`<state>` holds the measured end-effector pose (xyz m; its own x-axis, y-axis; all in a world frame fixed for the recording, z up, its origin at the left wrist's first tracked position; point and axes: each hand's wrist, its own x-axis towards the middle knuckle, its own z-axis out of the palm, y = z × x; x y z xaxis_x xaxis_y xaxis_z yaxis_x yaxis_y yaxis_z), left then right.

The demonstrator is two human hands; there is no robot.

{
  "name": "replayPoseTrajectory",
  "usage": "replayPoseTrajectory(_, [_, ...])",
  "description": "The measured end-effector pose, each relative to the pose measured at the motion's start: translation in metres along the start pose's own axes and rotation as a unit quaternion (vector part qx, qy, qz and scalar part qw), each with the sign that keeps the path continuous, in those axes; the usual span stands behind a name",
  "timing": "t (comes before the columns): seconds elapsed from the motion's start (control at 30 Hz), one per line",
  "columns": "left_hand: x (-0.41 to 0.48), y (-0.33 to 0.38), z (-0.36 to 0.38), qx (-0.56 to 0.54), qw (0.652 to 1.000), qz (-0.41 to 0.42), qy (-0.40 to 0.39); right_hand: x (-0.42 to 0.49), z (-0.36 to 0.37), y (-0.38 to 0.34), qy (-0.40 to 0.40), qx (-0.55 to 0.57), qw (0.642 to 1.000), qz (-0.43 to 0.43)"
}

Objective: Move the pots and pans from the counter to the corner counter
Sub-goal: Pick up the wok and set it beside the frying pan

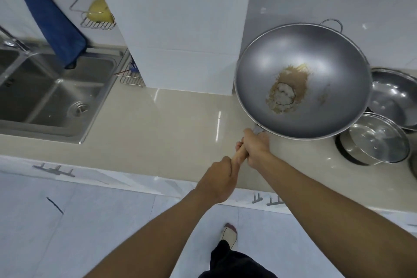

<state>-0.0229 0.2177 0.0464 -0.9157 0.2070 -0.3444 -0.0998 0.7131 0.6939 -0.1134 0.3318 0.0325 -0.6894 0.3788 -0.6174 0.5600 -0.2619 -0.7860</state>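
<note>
A large grey wok with a brownish worn patch in its bottom hangs above the beige counter, right of a white tiled pillar. Both my hands grip its wooden handle: my right hand up near the wok's rim, my left hand lower on the handle's end. Behind the wok on the right, a steel pot with a lid stands on the counter, and a wide steel basin sits beyond it.
A steel sink is set into the counter at the left, with a blue cloth hanging over it. The white tiled pillar rises at the counter's back. Wire racks are fixed to the wall and pillar. White cabinet fronts run below the counter.
</note>
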Motion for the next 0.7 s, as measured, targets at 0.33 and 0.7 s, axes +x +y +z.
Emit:
replayPoseTrajectory(0.33, [-0.125,-0.062,-0.034,-0.03,0.999,0.031,0.017,-0.123,0.031,0.06,-0.011,-0.005,0.999,-0.052])
replayPoseTrajectory(0.7, [-0.248,-0.161,-0.1,-0.045,0.993,-0.03,0.102,-0.249,0.145,0.132,-0.149,-0.086,0.981,-0.09])
